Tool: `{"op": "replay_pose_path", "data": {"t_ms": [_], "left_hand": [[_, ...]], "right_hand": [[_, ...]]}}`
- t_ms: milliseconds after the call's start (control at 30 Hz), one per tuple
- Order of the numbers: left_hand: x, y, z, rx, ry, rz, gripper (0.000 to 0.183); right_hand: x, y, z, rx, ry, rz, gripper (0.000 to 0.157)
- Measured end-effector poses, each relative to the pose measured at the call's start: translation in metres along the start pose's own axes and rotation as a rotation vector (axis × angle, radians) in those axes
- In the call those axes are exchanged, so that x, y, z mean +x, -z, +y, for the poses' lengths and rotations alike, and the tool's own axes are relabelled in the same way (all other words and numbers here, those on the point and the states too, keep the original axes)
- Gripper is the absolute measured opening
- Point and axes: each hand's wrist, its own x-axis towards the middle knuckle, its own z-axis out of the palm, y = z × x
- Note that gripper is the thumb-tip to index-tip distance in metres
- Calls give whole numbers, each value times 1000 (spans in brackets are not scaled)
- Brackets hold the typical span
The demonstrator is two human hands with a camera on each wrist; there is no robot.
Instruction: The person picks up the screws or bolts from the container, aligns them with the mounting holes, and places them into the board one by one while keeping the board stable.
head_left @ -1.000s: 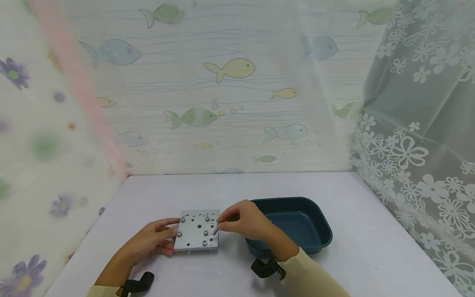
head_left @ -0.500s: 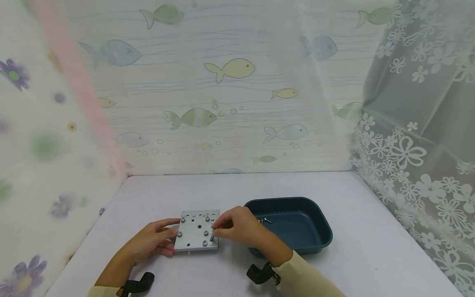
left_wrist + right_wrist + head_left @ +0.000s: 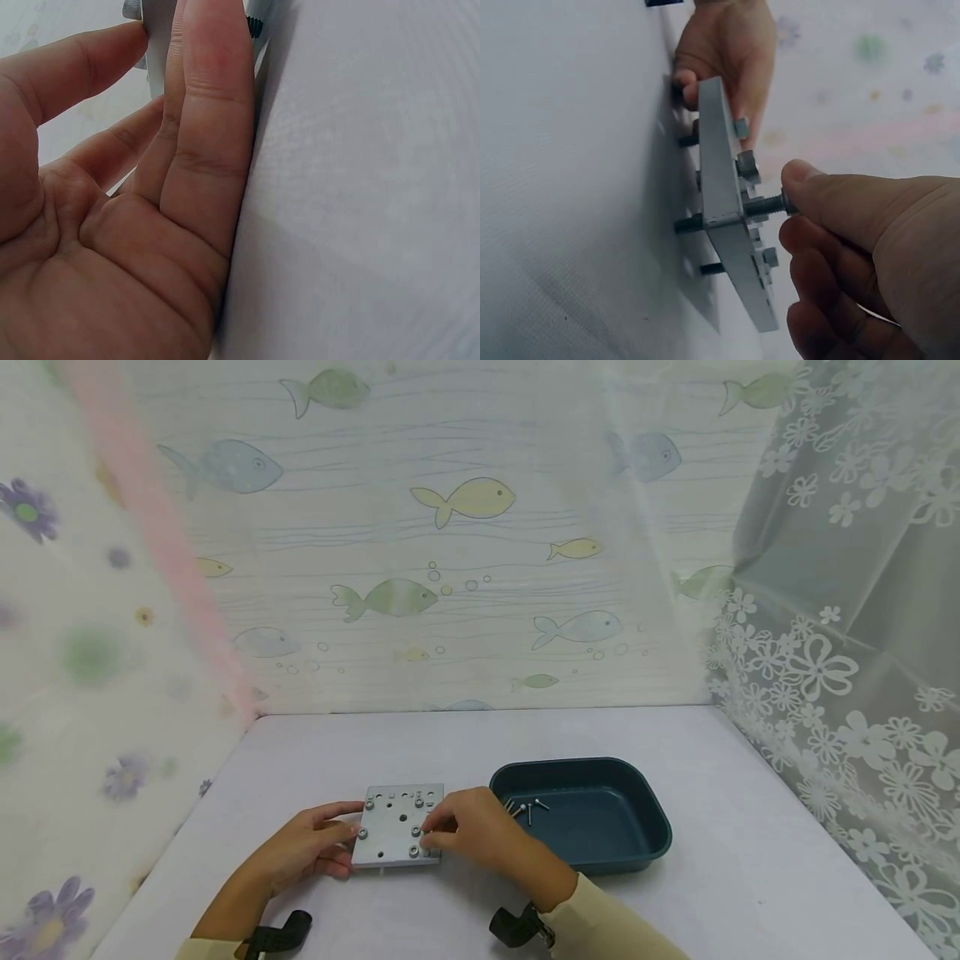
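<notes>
A silver metal plate (image 3: 390, 839) with holes and several socket-head screws (image 3: 413, 851) is raised slightly off the white table. My left hand (image 3: 300, 845) holds its left edge, the thumb at the upper side and other fingers lower down. At the plate's right side, my right hand (image 3: 483, 829) pinches a screw (image 3: 765, 205) between thumb and index finger. In the right wrist view that screw stands across the plate's face near a corner, part of its thread showing. Dark threaded ends (image 3: 688, 223) stick out of the underside. The left wrist view shows my palm and the plate's edge (image 3: 157, 52).
Right of the plate stands a dark blue tray (image 3: 630, 858), partly behind my right hand. Several loose screws (image 3: 529, 814) lie in its left part. Fish-patterned and floral curtains (image 3: 480, 610) surround the white table (image 3: 360, 747).
My right hand has moved left and down over the plate, and the screw has gone from tilted to near upright. More of the tray's screws now show. The left hand stays put.
</notes>
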Motion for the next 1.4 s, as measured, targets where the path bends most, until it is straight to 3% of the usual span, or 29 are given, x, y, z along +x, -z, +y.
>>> {"op": "replay_pose_path", "data": {"t_ms": [200, 333, 433, 600, 800, 1000, 1267, 1400], "left_hand": [[0, -1, 1, 5, 3, 7, 76], [0, -1, 0, 11, 11, 21, 76], [1, -1, -1, 11, 18, 33, 75], [3, -1, -4, 8, 24, 32, 75], [4, -1, -5, 8, 26, 32, 75], [5, 2, -5, 13, 30, 39, 76], [7, 2, -6, 16, 10, 22, 75], [9, 2, -7, 16, 20, 32, 76]], "right_hand": [[-1, -2, -5, -141, -7, 2, 10], [-1, -3, -6, -168, -22, -1, 9], [-1, -3, -5, -134, -24, 3, 9], [-2, 6, -3, 15, -28, -2, 10], [-7, 35, 3, 43, 1, -27, 21], [-13, 74, 17, 83, -34, -54, 20], [-18, 113, 51, 278, -48, -98, 18], [-19, 123, 71, 364, -78, -127, 27]]}}
